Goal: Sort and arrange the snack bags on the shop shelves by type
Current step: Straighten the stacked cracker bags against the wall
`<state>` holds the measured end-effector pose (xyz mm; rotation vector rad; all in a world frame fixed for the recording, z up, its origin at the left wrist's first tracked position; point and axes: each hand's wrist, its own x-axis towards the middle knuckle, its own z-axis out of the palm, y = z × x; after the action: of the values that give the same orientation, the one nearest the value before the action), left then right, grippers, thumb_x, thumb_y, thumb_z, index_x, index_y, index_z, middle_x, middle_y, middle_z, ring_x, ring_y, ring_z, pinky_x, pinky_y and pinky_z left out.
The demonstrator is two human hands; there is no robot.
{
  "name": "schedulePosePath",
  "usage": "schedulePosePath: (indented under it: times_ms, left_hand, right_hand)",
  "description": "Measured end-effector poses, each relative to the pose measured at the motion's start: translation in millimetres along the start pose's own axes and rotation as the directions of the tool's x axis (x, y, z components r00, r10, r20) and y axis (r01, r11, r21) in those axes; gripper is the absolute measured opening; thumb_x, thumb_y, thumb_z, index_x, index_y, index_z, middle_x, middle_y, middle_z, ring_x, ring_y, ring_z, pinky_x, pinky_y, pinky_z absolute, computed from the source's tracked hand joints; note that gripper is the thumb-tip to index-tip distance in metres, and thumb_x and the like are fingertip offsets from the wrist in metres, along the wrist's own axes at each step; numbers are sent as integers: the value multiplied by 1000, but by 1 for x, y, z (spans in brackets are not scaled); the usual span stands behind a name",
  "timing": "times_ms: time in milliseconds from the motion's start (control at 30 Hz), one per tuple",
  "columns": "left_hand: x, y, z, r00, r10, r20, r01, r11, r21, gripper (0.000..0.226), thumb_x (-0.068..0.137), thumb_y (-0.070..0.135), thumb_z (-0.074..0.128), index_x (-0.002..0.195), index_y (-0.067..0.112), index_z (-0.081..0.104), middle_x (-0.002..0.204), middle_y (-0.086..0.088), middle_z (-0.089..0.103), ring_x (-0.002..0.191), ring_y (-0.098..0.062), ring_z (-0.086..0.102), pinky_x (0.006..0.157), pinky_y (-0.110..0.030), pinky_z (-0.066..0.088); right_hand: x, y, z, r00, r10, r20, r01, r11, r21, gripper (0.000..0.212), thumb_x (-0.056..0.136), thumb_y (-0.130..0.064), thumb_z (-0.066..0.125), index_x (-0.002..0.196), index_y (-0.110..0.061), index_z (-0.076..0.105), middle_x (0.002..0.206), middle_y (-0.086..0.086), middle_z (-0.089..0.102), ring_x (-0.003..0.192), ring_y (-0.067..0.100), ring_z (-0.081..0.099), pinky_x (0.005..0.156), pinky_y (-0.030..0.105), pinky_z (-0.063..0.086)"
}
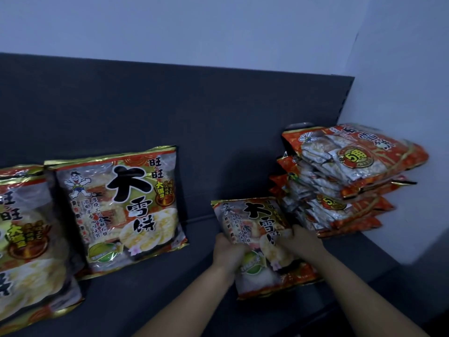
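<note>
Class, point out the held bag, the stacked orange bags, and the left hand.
held bag [256, 216]: head view, its printed front.
stacked orange bags [352, 161]: head view, top bag's face.
left hand [227, 251]: head view, back of hand.

Cropped: leftmost bag [21, 239]; blurred: stack [340, 186], perhaps five.

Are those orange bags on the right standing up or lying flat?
Lying flat: the orange bags are piled one on another in a stack beside the white wall.

Ahead of me a plain pale bluish-white wall [218, 27] fills the top of my view. It turns a corner at the right, where a lighter side wall [401, 81] runs toward me.
</note>
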<state>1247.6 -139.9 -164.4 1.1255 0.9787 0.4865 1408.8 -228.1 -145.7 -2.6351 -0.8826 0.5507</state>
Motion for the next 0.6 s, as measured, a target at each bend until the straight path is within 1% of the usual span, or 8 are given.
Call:
schedulePosePath:
  times_ms: [67,133,233,300,367,433,500,600]
  left_hand:
    - [-4,0,-8,999,39,30,-40,999,35,57,70,-5,75,115,7,42,104,-11,61,86,-20,61,62,-26,51]
    - [-10,-1,-12,992,111,54,-115,991,74,68,65,1,80,121,11,41,98,1,60,89,-16,61,72,-29,54]
    - [-19,-4,-20,968,245,60,-252,948,195,79,71,6,78,137,16,35,103,12,55,102,-13,56,94,-34,49]
    - [-27,-7,-29,944,317,86,-328,903,277,83,77,12,75,144,19,27,118,8,51,111,-11,50,101,-31,43]
    - [-35,-10,-42,909,403,106,-414,847,335,85,77,22,76,145,27,24,128,5,47,120,-12,46,106,-36,40]
    - [-42,-10,-55,866,486,113,-489,782,385,85,78,28,75,145,28,23,131,6,45,123,-10,43,107,-35,39]
    - [-50,-7,-72,812,574,106,-559,713,423,83,81,28,73,146,27,22,132,8,43,124,-6,40,107,-29,37]
    - [-64,-3,-105,710,701,66,-635,598,489,77,86,20,67,142,37,17,131,20,34,125,3,30,104,-17,29]
  right_hand:
    - [-2,1,0,999,20,45,-21,999,35,84,76,-65,59,132,-6,41,129,10,54,120,26,50,97,36,45]
    - [-6,-1,-1,995,27,98,-38,992,118,79,74,-61,64,128,-6,43,124,10,56,115,26,54,93,36,50]
    - [-21,-3,-5,979,-2,203,-77,920,384,33,79,-39,71,90,-15,51,95,2,56,91,20,60,65,25,54]
    - [-29,-2,-9,965,-61,254,-75,867,493,26,77,-31,74,83,-17,53,91,1,58,84,16,58,59,21,48]
    - [-37,-4,-9,955,-118,274,-59,826,561,35,71,-32,79,97,-14,62,96,0,66,88,17,63,62,22,49]
    - [-43,-10,-6,949,-184,258,-17,784,621,46,68,-28,81,108,-13,64,96,-1,71,85,14,67,58,19,52]
    - [-50,-21,-2,952,-244,187,66,757,650,52,67,-23,82,112,-14,57,100,-2,68,87,13,65,59,17,52]
    - [-56,-45,11,946,-320,49,230,770,595,86,57,-28,87,126,-18,36,116,-3,56,106,17,56,81,27,49]
